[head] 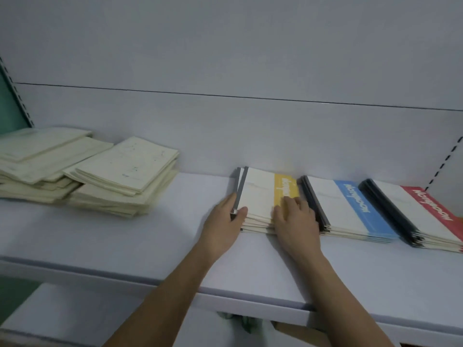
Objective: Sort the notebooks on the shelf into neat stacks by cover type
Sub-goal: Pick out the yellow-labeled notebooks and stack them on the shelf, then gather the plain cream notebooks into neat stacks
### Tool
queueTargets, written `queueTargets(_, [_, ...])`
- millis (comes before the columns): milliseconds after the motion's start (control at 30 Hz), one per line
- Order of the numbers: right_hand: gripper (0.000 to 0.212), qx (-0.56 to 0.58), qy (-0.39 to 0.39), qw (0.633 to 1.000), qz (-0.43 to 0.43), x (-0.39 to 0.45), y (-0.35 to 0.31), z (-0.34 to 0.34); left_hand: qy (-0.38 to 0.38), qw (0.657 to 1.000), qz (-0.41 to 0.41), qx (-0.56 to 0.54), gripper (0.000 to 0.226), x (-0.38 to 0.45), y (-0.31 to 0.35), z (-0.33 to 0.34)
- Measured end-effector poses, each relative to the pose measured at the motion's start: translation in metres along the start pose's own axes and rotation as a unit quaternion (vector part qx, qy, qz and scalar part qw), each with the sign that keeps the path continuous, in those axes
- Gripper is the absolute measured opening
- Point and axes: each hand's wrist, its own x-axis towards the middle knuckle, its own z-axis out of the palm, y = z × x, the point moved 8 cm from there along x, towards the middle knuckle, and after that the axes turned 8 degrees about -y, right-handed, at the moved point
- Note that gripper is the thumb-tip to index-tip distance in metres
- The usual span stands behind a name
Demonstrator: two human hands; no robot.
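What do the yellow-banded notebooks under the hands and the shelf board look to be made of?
The yellow-banded white notebook stack looks like matte card covers over paper pages, with thin pale page edges showing at the front and grey spine strips, possibly tape. The pale grey shelf board looks like painted metal or laminate, smooth with a faint sheen; which one is unclear.

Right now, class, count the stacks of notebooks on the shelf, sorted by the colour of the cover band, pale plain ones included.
Yellow-band stack: 1
Blue-band stack: 1
Red-band stack: 1
Pale plain stacks: about 2, loosely heaped
Total: about 5 stacks
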Motion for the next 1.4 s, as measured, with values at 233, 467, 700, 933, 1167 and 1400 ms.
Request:
queueTargets(233, [0.020, 0.074, 0.010, 0.997, -0.026, 0.007, 0.006, 0.001, -0.033, 0.996, 0.007, 0.085, 0.056, -0.004, 0.009, 0.009])
queueTargets(467, [0.027, 0.072, -0.025, 0.996, -0.038, 0.005, 0.003, 0.001, -0.053, 0.993, -0.036, 0.097, 0.070, -0.006, 0.005, 0.011])
queueTargets(700, [0.033, 0.030, 0.036, 0.998, -0.048, -0.006, -0.016, -0.016, -0.036, 0.994, 0.007, 0.100, 0.067, -0.018, 0.028, -0.007])
queueTargets(933, [0.024, 0.098, 0.063, 0.974, -0.196, -0.036, -0.142, -0.033, 0.118, 0.972, 0.007, 0.203, 0.046, -0.060, 0.014, -0.161])
queueTargets(1167, [0.043, 0.054, -0.147, 0.959, -0.235, -0.025, -0.316, 0.059, 0.132, 0.951, -0.111, 0.255, 0.045, -0.084, -0.066, -0.336])
queueTargets(1400, [0.091, -0.127, -0.222, 0.955, -0.148, -0.008, -0.362, 0.146, 0.079, 0.979, -0.081, 0.170, 0.036, -0.070, -0.096, -0.390])
